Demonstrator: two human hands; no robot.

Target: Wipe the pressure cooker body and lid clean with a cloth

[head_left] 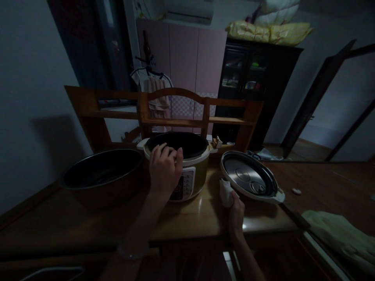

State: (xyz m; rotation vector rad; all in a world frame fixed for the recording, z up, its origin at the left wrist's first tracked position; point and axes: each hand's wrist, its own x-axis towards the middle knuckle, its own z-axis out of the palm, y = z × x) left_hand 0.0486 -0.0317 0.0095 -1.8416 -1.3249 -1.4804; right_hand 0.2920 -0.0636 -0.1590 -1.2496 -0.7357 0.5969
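Note:
In the head view a green and white electric pressure cooker [200,175] stands uncovered on the wooden desk, its dark inside showing. My left hand [165,166] is at the cooker's front rim, fingers apart and reaching over the edge; whether it touches is hard to tell. A folded white tissue [225,193] is pinched in my right hand [236,212], to the right of the cooker. Just beyond that hand lies the cooker's lid [244,175], its metal underside facing up. The dark inner pot [102,183] sits left of the cooker.
The wooden desk [193,224] has a raised shelf [175,122] along its back. A pale green cloth [336,228] and a small white object [296,191] lie on the right. Behind are pink wardrobes [183,58] and a dark cabinet [272,78].

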